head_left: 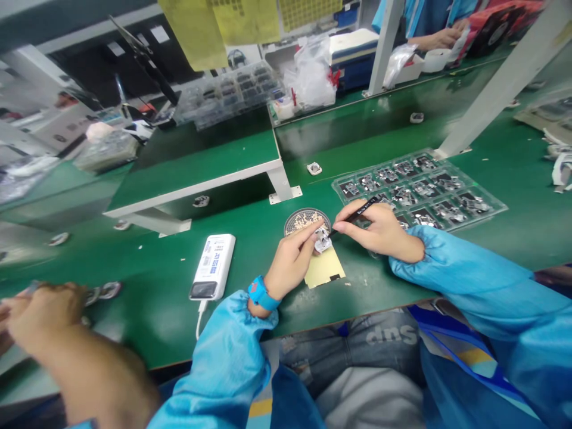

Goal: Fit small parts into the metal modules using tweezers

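Head view, looking down at a green workbench (147, 298). The person's left hand (292, 262) is closed to a pinch, thumb and fingers gripping a small metal part (322, 239) at its fingertips. The right hand (379, 229) is curled around slim black tweezers (361, 210), and their tip reaches in to the metal part, right beside the left fingertips. Whether the tip is touching the part or gripping anything is hidden at this angle.

Just below both hands lies a yellow sheet (325, 268), and the left hand's fingers sit over its upper edge. Just above the left hand is a round mesh dish (307, 221) with small pale pieces on it. Past the right hand, and touching its fingers, is a clear plastic tray (420, 190) holding rows of metal parts. A white power bank (212, 266) with a cable lies left of the left hand, which wears a blue wristband (263, 293) over a blue sleeve (223, 369).

Further left, a co-worker's hand (42, 313) is near some metal pieces (103, 291). Another person's hand (440, 39) shows at the far end of the bench.
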`<move>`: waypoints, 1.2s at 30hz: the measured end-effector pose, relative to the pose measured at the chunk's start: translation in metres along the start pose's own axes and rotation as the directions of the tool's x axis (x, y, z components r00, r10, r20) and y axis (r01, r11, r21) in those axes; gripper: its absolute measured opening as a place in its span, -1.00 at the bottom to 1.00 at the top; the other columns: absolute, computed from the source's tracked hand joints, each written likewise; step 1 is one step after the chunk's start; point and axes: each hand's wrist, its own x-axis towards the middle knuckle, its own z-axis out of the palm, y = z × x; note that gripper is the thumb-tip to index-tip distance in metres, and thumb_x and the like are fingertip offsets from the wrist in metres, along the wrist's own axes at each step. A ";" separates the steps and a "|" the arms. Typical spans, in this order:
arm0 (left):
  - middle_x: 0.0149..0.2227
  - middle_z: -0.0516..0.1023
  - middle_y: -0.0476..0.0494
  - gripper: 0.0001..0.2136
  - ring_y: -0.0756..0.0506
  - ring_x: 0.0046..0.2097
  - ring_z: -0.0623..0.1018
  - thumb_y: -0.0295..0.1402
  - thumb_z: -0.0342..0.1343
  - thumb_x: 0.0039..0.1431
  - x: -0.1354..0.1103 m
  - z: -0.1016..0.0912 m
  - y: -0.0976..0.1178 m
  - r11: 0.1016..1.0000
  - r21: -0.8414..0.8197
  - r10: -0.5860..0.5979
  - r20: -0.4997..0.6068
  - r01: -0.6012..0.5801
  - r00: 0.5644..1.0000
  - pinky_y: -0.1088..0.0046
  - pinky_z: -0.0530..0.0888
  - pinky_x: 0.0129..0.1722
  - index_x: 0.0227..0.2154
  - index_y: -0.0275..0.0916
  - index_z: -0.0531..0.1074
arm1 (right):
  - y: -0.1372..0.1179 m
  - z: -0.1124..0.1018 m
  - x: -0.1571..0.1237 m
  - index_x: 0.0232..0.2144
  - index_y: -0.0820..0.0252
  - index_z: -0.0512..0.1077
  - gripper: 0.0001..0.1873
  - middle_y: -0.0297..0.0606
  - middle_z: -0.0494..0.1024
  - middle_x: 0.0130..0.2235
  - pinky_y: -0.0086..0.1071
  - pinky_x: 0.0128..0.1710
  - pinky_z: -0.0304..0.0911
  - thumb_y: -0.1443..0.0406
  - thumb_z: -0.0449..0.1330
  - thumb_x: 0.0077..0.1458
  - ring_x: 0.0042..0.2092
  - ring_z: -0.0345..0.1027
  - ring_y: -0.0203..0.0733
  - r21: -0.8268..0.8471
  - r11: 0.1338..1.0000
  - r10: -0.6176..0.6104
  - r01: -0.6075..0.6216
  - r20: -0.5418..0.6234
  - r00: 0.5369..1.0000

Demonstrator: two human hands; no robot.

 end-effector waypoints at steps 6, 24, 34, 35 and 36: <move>0.19 0.52 -0.09 -0.64 -0.14 0.22 0.48 -0.33 -0.04 0.41 0.000 -0.003 0.000 0.999 0.038 0.037 -0.021 -0.036 0.999 0.23 0.37 0.26 0.18 -0.11 0.45 | 0.005 0.000 0.003 -0.32 0.20 0.50 -0.73 -0.25 0.62 -0.36 -0.33 -0.33 0.50 0.11 0.37 0.09 -0.37 0.53 -0.22 0.298 0.914 0.241 -0.275 0.144 0.960; -0.08 0.57 -0.18 -0.67 -0.09 -0.12 0.62 -0.41 0.27 0.12 0.004 0.004 0.000 0.918 -0.352 -0.231 -0.095 0.185 0.968 0.42 0.59 -0.21 -0.06 -0.23 0.40 | 0.018 -0.081 0.032 -0.51 0.15 0.49 -0.53 -0.43 0.39 -0.64 -0.38 -0.55 0.09 -0.09 0.21 0.17 -0.60 0.21 -0.32 -0.290 0.921 0.369 -0.260 0.438 0.820; -0.30 0.63 -0.16 -0.72 -0.06 -0.38 0.61 -0.23 0.33 0.09 0.010 0.005 -0.001 0.863 -0.412 -0.357 -0.090 0.291 0.930 0.47 0.55 -0.46 -0.19 -0.28 0.57 | -0.010 -0.060 0.013 -0.38 0.12 0.62 -0.73 -0.08 0.62 -0.41 -0.27 -0.46 0.18 0.06 0.30 0.06 -0.33 0.53 0.08 -0.884 0.467 0.611 -0.015 0.311 0.728; -0.29 0.64 -0.17 -0.71 -0.05 -0.38 0.61 -0.23 0.34 0.08 0.010 0.004 -0.001 0.853 -0.434 -0.362 -0.090 0.290 0.928 0.46 0.57 -0.44 -0.19 -0.29 0.58 | -0.011 -0.061 0.012 -0.39 0.12 0.62 -0.74 -0.09 0.62 -0.40 -0.27 -0.45 0.19 0.07 0.31 0.05 -0.34 0.53 0.08 -0.881 0.473 0.626 -0.023 0.318 0.712; -0.28 0.64 -0.17 -0.70 -0.05 -0.39 0.61 -0.23 0.35 0.07 0.010 0.004 -0.002 0.843 -0.454 -0.367 -0.089 0.291 0.926 0.44 0.58 -0.42 -0.19 -0.29 0.58 | -0.011 -0.061 0.012 -0.40 0.13 0.61 -0.73 -0.09 0.62 -0.40 -0.26 -0.45 0.20 0.06 0.32 0.02 -0.34 0.53 0.09 -0.880 0.475 0.639 -0.032 0.320 0.699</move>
